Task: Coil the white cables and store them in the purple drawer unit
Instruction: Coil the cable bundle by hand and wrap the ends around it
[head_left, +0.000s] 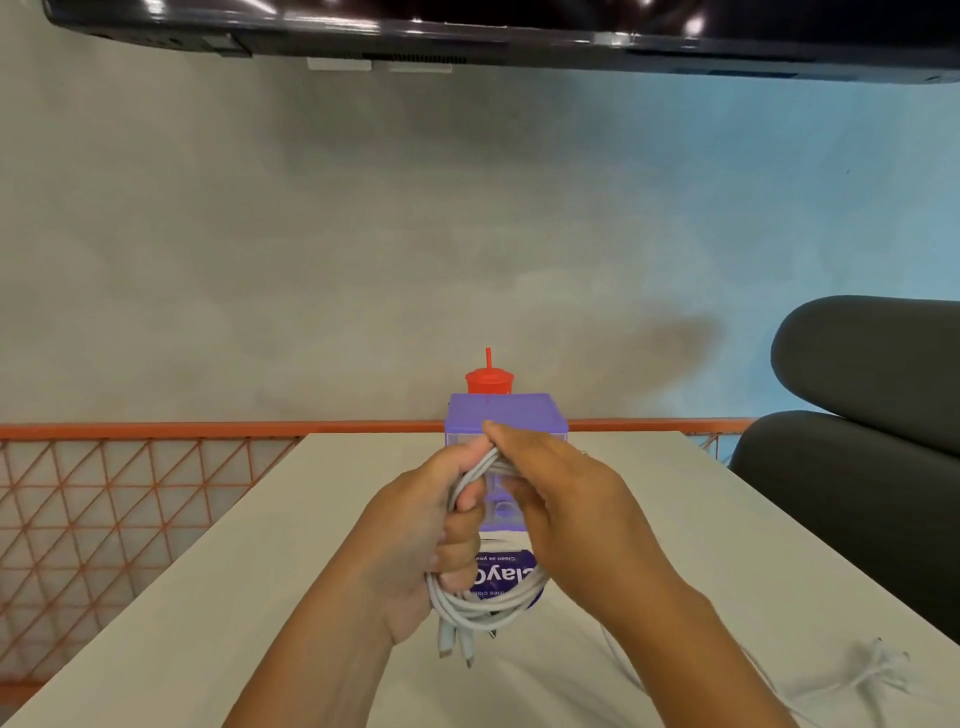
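The left hand (415, 545) clenches the coiled white cable (483, 605) so its loops cannot spring apart. The right hand (566, 509) pinches the top strands, probably to tuck them. Just beyond the hands stands the purple plastic drawer unit (501, 413), handy for storing. A loose white cable (852, 680) lies uncoiled on the pale desk (260, 571), right of the hands.

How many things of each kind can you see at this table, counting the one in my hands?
cable coil: 1
loose cable: 1
drawer unit: 1
red cup: 1
purple packet: 1
Total: 5
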